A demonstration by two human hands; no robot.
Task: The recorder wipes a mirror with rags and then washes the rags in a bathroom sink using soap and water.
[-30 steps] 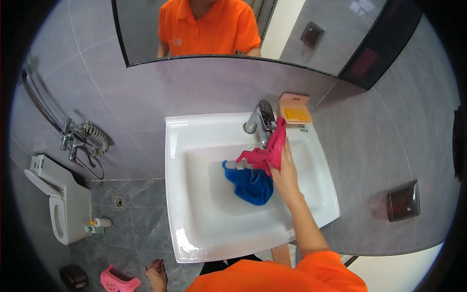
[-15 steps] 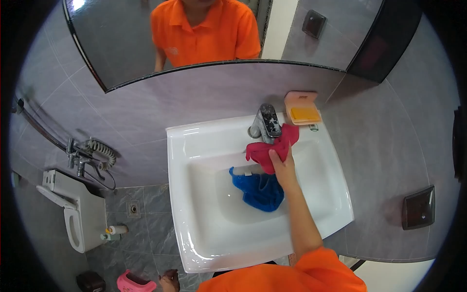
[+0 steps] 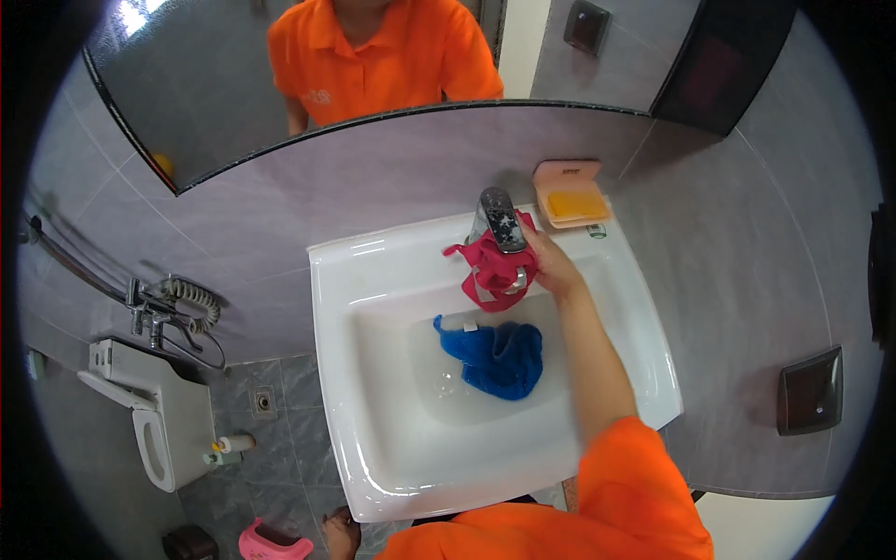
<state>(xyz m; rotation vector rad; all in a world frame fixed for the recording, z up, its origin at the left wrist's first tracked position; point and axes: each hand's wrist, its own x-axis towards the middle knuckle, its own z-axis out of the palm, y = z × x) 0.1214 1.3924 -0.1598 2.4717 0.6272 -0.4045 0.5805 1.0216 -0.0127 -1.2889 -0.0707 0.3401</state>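
My right hand is closed on a red cloth, pressed around the metal faucet from its right side. The cloth hangs under the faucet's handle and partly hides the spout; two pale patches show on it. Below, a wet blue cloth with a small white tag lies crumpled in the water of the white sink. At the sink's near left corner is my left hand, low beside the edge; its fingers are too indistinct to read.
An orange bar of soap rests in a pink soap dish on the sink's back right corner. A mirror spans the wall behind. Left are a toilet, bottles and a pink plastic item on the floor.
My right hand has carried the red cloth up and back from above the basin onto the faucet. The blue cloth stays in the basin. My left hand is closer to the sink's corner.
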